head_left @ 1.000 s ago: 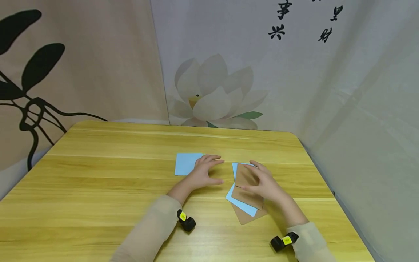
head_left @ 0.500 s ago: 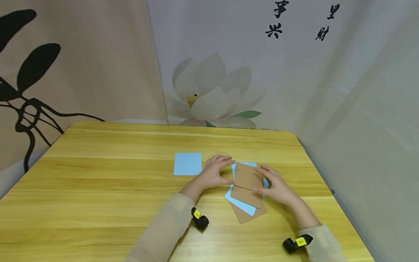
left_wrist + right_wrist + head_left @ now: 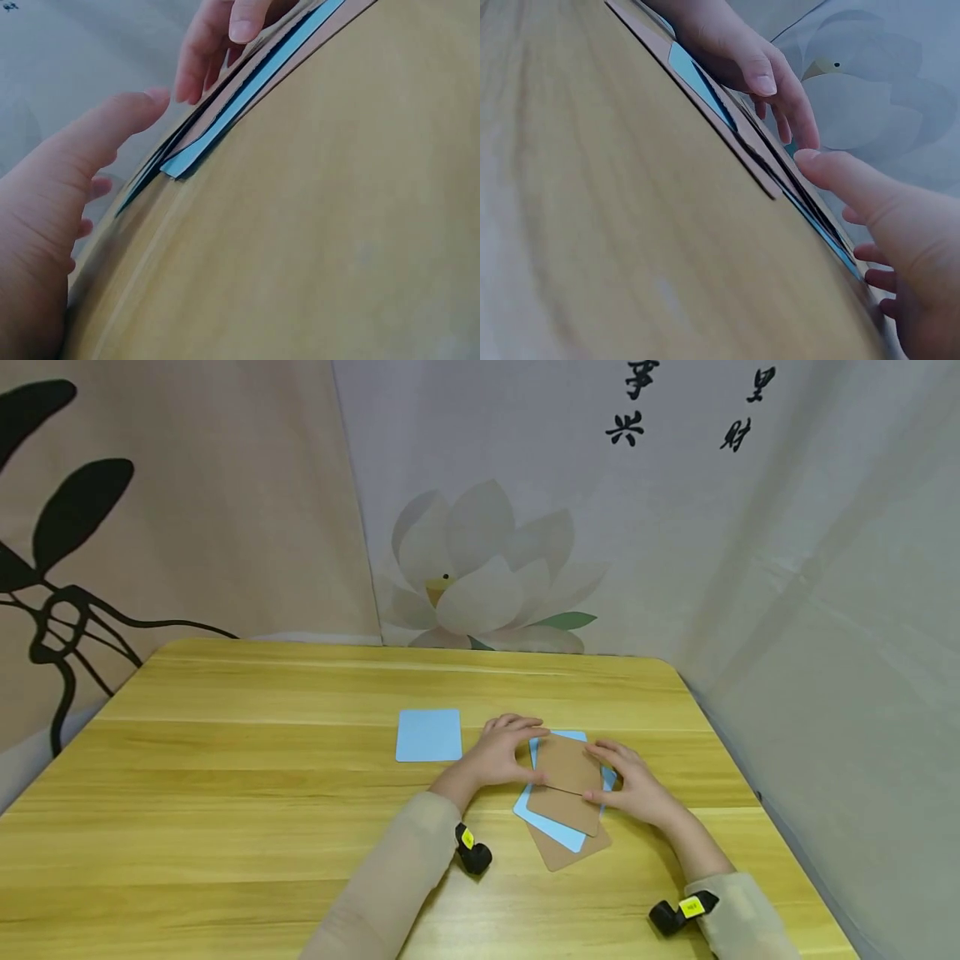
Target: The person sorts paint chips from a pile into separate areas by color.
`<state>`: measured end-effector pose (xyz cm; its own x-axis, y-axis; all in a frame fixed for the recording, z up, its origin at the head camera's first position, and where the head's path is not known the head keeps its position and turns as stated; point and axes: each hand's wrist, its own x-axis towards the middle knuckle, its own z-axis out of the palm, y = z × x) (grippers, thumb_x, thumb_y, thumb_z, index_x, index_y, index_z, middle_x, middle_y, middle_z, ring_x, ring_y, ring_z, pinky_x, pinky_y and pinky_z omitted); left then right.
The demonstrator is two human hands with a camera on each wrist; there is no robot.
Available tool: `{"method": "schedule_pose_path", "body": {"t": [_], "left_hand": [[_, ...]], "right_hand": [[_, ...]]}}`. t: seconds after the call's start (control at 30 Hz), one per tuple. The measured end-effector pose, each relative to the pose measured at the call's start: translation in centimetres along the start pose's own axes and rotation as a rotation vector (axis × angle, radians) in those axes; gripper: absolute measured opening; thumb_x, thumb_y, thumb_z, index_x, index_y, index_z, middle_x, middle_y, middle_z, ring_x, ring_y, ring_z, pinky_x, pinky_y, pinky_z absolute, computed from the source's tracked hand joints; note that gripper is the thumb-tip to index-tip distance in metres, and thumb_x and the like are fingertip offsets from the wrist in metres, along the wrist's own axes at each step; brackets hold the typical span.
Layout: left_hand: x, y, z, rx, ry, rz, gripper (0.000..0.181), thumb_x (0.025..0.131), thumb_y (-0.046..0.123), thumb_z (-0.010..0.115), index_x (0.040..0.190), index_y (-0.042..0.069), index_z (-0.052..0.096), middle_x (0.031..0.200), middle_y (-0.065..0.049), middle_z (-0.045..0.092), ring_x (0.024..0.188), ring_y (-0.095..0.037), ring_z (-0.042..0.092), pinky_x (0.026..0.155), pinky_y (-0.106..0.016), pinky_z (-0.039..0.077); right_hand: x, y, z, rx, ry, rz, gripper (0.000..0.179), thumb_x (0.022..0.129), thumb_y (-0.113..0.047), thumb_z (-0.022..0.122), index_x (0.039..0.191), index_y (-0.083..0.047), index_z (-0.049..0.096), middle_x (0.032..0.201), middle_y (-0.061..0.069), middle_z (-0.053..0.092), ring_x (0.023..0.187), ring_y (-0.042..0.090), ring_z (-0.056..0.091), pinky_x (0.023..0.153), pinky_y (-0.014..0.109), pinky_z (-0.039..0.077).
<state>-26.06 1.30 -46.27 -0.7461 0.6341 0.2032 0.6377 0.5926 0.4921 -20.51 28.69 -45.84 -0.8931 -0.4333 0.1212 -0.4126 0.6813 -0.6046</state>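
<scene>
In the head view, square cards with rounded corners lie in a loose, fanned pile. A brown card [image 3: 568,765] is on top, overlapping another brown card [image 3: 564,814]. Blue cards [image 3: 555,831] stick out from under them, and one more brown card [image 3: 558,855] shows at the bottom front. My left hand [image 3: 504,755] is at the top card's left edge, thumb and fingers spread apart, fingertips right at the edge. Opposite it, my right hand [image 3: 633,783] has its fingertips at the right edge, thumb and fingers likewise apart. In the right wrist view the pile's blue layer [image 3: 701,82] shows edge-on.
A single blue card [image 3: 428,736] lies flat to the left of the pile. Everything rests on a wooden table [image 3: 225,793], with a printed curtain [image 3: 300,510] behind it. Each wrist carries a small black camera [image 3: 475,852].
My left hand has moved right, from beside the single blue card to the pile's left edge. My right hand has drawn back from over the top brown card to its right edge.
</scene>
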Motion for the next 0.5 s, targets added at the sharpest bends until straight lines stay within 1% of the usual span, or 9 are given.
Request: {"method": "schedule_pose_path", "body": {"t": [0.2, 0.4, 0.5], "left_hand": [[0.2, 0.1, 0.0, 0.030, -0.053, -0.002, 0.081, 0.076, 0.063, 0.069, 0.144, 0.025, 0.046, 0.151, 0.002, 0.035, 0.137, -0.024, 0.025, 0.109, -0.052, 0.013], [0.5, 0.1, 0.1, 0.068, -0.091, -0.017, 0.083, 0.076, 0.065, 0.067, 0.145, 0.027, 0.044, 0.150, 0.005, 0.035, 0.137, -0.021, 0.024, 0.109, -0.049, 0.012], [0.5, 0.0, 0.2, 0.085, -0.099, -0.018, 0.082, 0.076, 0.066, 0.067, 0.145, 0.027, 0.044, 0.149, 0.006, 0.036, 0.137, -0.021, 0.024, 0.110, -0.048, 0.011]], "right_hand": [[0.1, 0.6, 0.1, 0.003, -0.005, 0.003, 0.078, 0.082, -0.038, 0.076, 0.145, -0.007, 0.042, 0.150, 0.021, 0.028, 0.135, 0.045, 0.019, 0.097, 0.068, 0.024], [0.1, 1.0, 0.1, -0.012, -0.012, -0.005, 0.080, 0.080, -0.040, 0.077, 0.145, -0.009, 0.042, 0.150, 0.019, 0.028, 0.136, 0.044, 0.018, 0.098, 0.069, 0.020], [0.1, 1.1, 0.2, -0.022, -0.014, -0.018, 0.081, 0.079, -0.041, 0.078, 0.145, -0.010, 0.042, 0.150, 0.019, 0.029, 0.136, 0.044, 0.017, 0.098, 0.069, 0.020]]}}
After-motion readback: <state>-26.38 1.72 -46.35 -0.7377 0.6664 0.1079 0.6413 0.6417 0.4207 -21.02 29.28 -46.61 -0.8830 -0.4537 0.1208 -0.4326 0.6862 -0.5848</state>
